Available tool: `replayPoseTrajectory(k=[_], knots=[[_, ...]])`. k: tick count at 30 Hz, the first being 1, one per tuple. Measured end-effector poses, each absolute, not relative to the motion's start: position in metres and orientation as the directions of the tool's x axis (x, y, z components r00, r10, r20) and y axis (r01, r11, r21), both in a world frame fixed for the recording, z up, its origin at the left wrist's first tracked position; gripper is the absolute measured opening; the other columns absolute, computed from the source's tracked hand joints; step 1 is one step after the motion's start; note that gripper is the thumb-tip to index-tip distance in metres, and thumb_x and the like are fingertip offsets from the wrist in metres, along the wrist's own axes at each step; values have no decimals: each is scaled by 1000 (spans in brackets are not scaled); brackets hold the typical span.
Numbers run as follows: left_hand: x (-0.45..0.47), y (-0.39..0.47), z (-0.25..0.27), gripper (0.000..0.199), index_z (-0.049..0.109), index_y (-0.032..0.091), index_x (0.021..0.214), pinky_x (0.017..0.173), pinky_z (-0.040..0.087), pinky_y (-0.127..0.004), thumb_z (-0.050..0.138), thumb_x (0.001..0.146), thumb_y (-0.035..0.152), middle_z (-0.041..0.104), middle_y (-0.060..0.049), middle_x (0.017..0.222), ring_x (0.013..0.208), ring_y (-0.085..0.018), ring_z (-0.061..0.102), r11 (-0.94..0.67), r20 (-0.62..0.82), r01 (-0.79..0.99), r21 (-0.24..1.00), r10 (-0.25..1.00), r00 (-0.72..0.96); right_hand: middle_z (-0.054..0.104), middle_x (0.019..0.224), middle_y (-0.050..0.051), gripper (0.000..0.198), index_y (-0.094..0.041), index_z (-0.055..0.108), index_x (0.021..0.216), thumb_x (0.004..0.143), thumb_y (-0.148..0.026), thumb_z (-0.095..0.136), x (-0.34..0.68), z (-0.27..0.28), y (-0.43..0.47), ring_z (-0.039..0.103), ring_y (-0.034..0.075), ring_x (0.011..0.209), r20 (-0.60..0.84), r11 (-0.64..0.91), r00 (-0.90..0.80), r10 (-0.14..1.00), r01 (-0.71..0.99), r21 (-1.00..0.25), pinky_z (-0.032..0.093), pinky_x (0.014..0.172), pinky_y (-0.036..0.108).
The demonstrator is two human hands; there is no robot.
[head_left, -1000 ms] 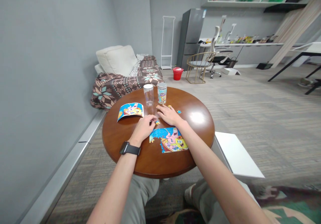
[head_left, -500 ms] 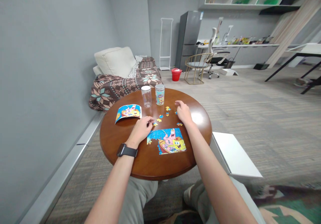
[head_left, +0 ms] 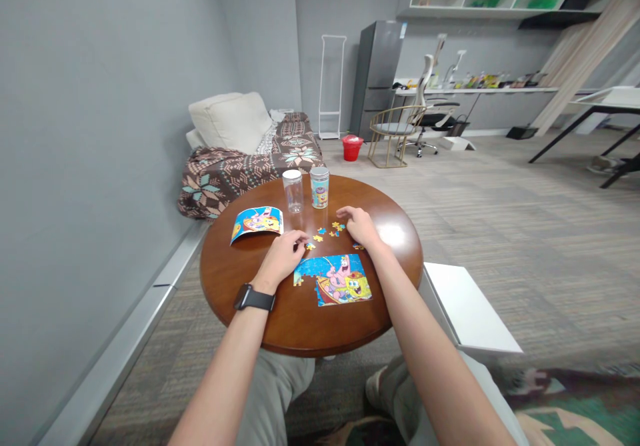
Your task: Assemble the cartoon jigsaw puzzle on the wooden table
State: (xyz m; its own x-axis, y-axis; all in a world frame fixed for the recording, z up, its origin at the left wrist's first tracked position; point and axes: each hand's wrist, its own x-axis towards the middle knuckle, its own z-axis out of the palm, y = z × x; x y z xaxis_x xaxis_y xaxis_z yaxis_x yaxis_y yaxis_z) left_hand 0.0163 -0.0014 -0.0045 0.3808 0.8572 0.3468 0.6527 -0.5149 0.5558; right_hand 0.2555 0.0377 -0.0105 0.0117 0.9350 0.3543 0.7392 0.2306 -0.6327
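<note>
A partly joined cartoon jigsaw puzzle [head_left: 345, 281] lies near the front of the round table, its left part incomplete along a jagged edge. My left hand [head_left: 286, 254] rests on the tabletop at the puzzle's upper left, fingers loosely bent and apart, right beside a loose yellow-and-blue puzzle piece [head_left: 311, 246]. Beyond the puzzle, my right hand [head_left: 361, 227] reaches over with its fingers stretched out, next to a small cluster of puzzle pieces [head_left: 337, 228]. Another piece [head_left: 358, 247] lies under the right wrist's near side. Neither hand appears to hold anything.
A curved picture sheet [head_left: 257, 222] stands at the table's left. Toward the back are a clear jar with a white lid [head_left: 293, 193] and a cartoon-printed tin [head_left: 320, 189]. A white box-like surface [head_left: 470, 306] stands right of the table [head_left: 295, 333].
My right hand has moved left, and loose pieces near it now lie closer together in a cluster. My left hand has stayed in place.
</note>
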Motion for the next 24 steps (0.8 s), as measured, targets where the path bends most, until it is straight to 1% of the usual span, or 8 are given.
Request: replayPoseTrajectory(k=[2,5,9,11,14,17,20,24], knots=[[16,-1,-5,25,69,19,96,88,53,-33,52,83,6,75,-5,101,92,-20,70,-515,348,651,558,857,379,78,98,2,49,-20,71,103,73,3,40,255,-9,36,70,17,100,321,211,14,947,725,-655,49,97,31],[16,-2,-4,25,69,19,96,88,53,-33,52,83,7,75,-5,101,92,-20,70,-512,344,648,564,859,379,78,84,-2,47,-22,71,103,75,1,40,253,-6,34,71,16,91,291,190,23,956,708,-680,52,92,30],[17,-2,-2,25,69,18,97,89,53,-34,52,84,7,75,-6,102,93,-21,69,-503,328,653,567,864,381,78,94,2,47,-19,72,98,73,2,39,253,-6,34,69,17,97,346,210,51,937,710,-672,50,94,29],[17,-3,-2,25,69,18,97,90,52,-36,51,85,7,75,-6,103,95,-21,68,-503,327,659,560,864,383,77,96,4,45,-18,74,95,73,3,40,252,-7,35,68,18,99,354,220,34,934,728,-650,50,95,30],[17,-3,-2,25,69,18,97,93,52,-37,50,86,7,75,-7,104,98,-22,68,-510,336,671,538,860,385,76,94,4,42,-20,77,86,74,2,42,251,-6,34,66,19,98,341,244,-39,939,774,-584,49,94,30],[17,-2,-2,24,69,19,96,93,52,-36,51,85,7,75,-6,103,99,-22,68,-515,338,676,527,857,389,75,92,3,39,-22,78,80,75,2,48,249,-4,32,64,19,95,342,332,-163,926,783,-526,49,92,30],[17,-2,-2,23,69,20,94,91,53,-35,52,85,7,75,-6,102,97,-21,68,-516,334,672,532,857,393,73,95,3,33,-23,79,82,77,-1,55,246,-4,30,63,18,94,375,442,-270,887,736,-514,49,92,31],[17,-2,-2,21,69,20,93,88,54,-33,56,84,7,75,-5,99,94,-21,69,-506,327,665,550,863,386,71,101,4,17,-24,80,91,81,-14,69,240,-8,29,62,19,97,412,524,-342,844,687,-504,47,95,35]])
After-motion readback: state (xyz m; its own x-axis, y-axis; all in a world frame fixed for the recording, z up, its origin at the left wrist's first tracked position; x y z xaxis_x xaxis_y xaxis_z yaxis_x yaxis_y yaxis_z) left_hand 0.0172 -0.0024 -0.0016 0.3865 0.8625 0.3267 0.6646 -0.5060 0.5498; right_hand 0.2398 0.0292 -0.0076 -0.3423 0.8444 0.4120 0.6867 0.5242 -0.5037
